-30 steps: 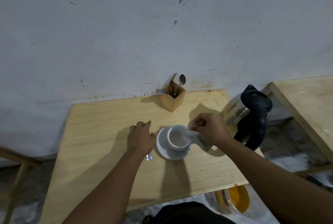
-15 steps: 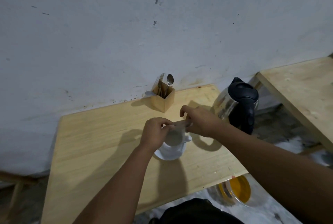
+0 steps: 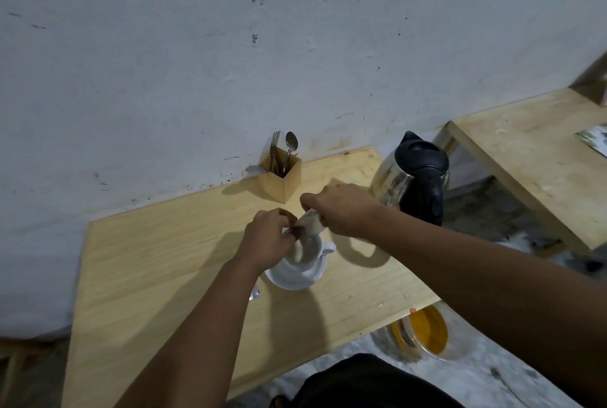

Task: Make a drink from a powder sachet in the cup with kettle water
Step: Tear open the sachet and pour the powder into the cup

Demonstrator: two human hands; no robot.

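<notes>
A white cup (image 3: pixel 310 251) stands on a white saucer (image 3: pixel 295 278) in the middle of the wooden table (image 3: pixel 147 259). Directly above the cup both hands pinch a small pale powder sachet (image 3: pixel 310 223). My left hand (image 3: pixel 267 236) holds its left end and covers part of the cup. My right hand (image 3: pixel 341 208) holds the right end. A pale stream falls from the sachet into the cup. The kettle (image 3: pixel 415 177), steel with a black lid and handle, stands at the table's back right corner.
A wooden cutlery box (image 3: pixel 281 177) with a spoon and fork stands against the wall. A small shiny scrap (image 3: pixel 254 294) lies left of the saucer. A second wooden table (image 3: pixel 532 158) is at the right. An orange-lidded container (image 3: pixel 423 332) sits on the floor.
My left hand rose from the table beside the saucer and took the sachet's left end. Both hands now hold it above the cup, a little higher than before.
</notes>
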